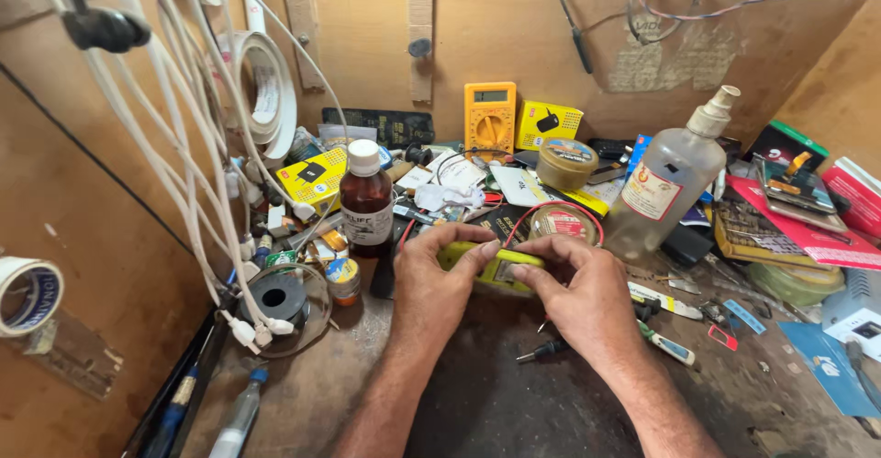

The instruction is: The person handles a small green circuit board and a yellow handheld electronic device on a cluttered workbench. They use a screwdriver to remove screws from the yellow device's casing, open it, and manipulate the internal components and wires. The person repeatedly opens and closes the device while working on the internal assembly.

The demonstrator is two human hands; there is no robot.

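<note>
Both my hands grip a small yellow-green device (488,267) over the dark work mat at the centre. My left hand (439,279) wraps its left end, thumb on top. My right hand (578,293) pinches its right end with fingers and thumb. A red wire (551,212) loops up behind the device. The underside of the device is hidden by my fingers.
A brown bottle with a white cap (366,201) stands left of my hands; a clear spray bottle (668,179) leans at right. A yellow multimeter (489,117) rests on the back wall. A small screwdriver (541,351) lies near. White cables (188,164) hang at left.
</note>
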